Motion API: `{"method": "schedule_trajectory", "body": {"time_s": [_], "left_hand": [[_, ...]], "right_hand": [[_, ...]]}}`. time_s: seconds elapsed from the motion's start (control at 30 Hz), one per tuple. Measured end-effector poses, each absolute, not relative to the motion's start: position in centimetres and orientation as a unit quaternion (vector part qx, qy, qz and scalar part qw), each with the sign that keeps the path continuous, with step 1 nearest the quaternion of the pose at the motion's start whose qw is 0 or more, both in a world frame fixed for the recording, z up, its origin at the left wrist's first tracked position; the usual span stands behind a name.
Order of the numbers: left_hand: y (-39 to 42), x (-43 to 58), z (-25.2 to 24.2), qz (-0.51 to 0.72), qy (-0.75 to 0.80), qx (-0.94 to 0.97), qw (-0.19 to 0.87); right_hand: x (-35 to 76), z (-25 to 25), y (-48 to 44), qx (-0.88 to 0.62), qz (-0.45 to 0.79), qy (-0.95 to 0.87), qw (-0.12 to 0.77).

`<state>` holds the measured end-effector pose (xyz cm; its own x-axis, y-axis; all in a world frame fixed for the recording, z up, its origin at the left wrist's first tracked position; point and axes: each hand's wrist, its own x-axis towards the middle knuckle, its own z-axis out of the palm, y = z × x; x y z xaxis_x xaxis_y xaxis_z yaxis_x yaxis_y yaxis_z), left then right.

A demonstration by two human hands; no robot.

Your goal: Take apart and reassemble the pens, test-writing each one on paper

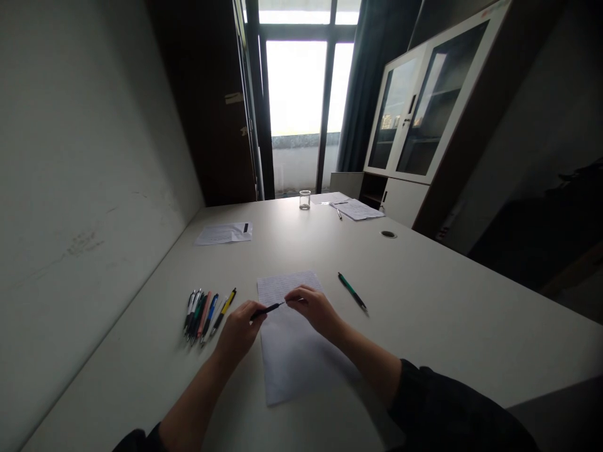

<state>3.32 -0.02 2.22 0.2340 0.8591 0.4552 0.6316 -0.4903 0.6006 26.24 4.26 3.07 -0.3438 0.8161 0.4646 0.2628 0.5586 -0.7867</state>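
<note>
My left hand (242,323) is closed around a black pen (265,311), which points right and slightly up above a sheet of paper (292,370). My right hand (308,304) is pinched at the pen's front end, where a thin light-coloured piece shows between barrel and fingertips. What those fingertips grip is too small to make out. Handwritten lines cover the far part of the sheet; its near part looks blank. To the right lies a green pen (352,293). Left of my left hand, several pens (202,317) lie side by side, including a yellow pen (223,311).
A glass (304,199) stands at the table's far edge. Papers (360,209) with a pen (339,214) lie back right, and another sheet (221,234) back left. A round cable hole (389,234) sits near the right edge. The wall (94,220) borders the table's left side.
</note>
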Motion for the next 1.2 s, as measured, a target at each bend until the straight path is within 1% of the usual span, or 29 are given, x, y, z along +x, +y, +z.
{"method": "schedule_trajectory", "body": {"time_s": [0.7, 0.87, 1.1, 1.2], "left_hand": [[-0.4, 3.8, 2.4, 0.387, 0.474, 0.776, 0.153], [-0.4, 3.9, 2.4, 0.387, 0.470, 0.780, 0.142], [-0.6, 4.3, 2.3, 0.389, 0.470, 0.778, 0.152], [-0.7, 4.4, 2.3, 0.393, 0.469, 0.776, 0.152]], "right_hand": [[26.0, 3.0, 3.7, -0.345, 0.297, -0.778, 0.433], [26.1, 3.2, 3.6, -0.348, 0.322, -0.773, 0.423], [26.1, 3.2, 3.5, -0.350, 0.337, -0.767, 0.419], [26.0, 3.1, 3.5, -0.359, 0.365, -0.753, 0.413]]}}
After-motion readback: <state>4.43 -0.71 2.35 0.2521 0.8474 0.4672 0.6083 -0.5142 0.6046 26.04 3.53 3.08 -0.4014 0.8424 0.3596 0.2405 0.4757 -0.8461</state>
